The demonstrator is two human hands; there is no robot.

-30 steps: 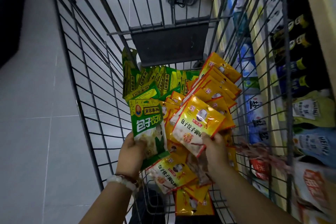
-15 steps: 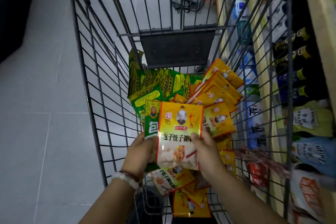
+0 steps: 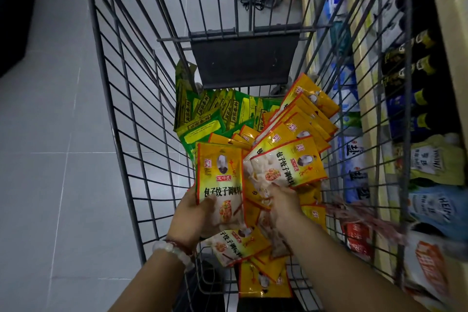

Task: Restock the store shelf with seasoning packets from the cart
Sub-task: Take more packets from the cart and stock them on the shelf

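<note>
In the wire cart, green seasoning packets lie heaped at the far end and yellow ones fill the shelf side, with the store shelf just beyond that wall. A moment ago both hands shared one yellow packet; now the left hand alone grips that upright packet at the cart's near end. The right hand has closed its fingers on a second packet from the pile, so a bundle is likely being gathered.

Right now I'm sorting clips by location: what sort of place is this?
Most likely a grocery store aisle. A wire shopping cart holds piles of yellow seasoning packets and green packets, and beside it a shelf carries rows of dark bottles and sauce pouches.
</note>
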